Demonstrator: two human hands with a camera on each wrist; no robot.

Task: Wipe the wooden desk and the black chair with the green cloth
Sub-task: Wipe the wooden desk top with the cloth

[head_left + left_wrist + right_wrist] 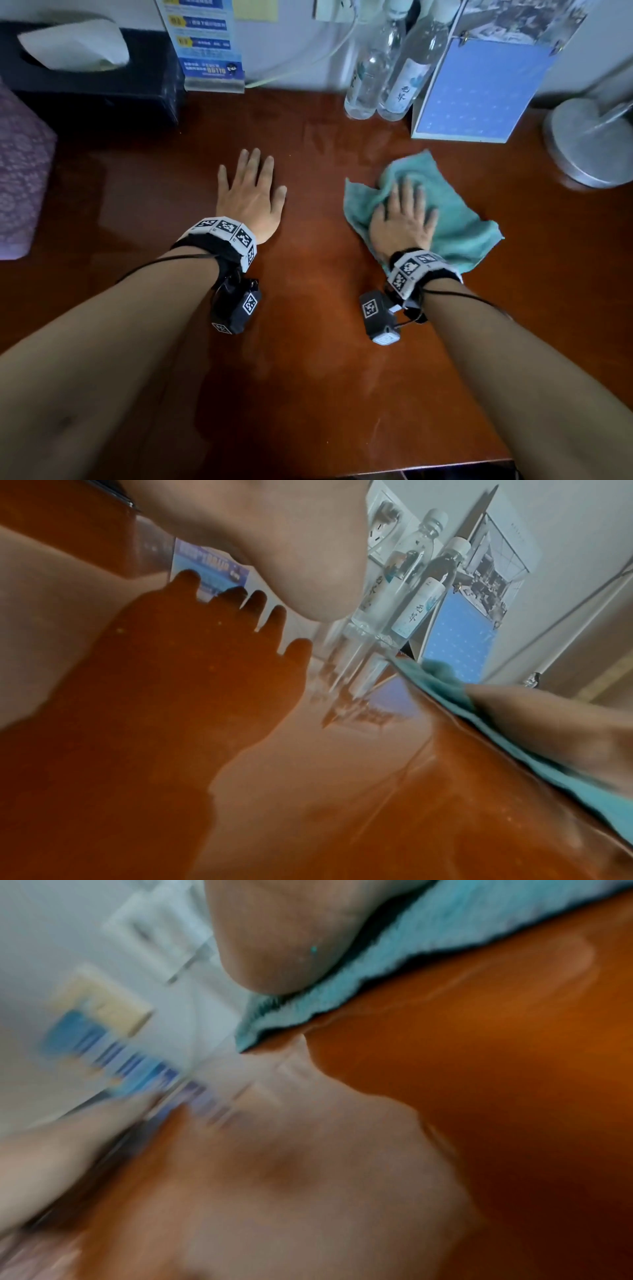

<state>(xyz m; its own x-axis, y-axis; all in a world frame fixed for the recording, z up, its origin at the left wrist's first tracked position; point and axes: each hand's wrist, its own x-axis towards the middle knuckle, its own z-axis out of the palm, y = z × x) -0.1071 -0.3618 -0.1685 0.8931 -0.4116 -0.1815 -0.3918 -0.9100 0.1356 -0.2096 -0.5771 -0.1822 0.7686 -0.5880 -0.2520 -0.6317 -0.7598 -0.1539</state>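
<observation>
Rumpled green cloth (455,222) on wooden desk (308,342)

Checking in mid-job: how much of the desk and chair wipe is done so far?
Done: hard to judge; the wooden desk shows faint smears around the middle, possibly wiped. In hand: the right hand presses the green cloth flat on the desk's right side, below the two bottles, while the left hand rests flat on bare wood. Left: the rest of the desk, and the black chair, which is out of view.

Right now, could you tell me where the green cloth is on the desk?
In the head view, the green cloth lies right of centre on the desk, pressed flat under the right hand, just in front of the blue calendar.
</observation>
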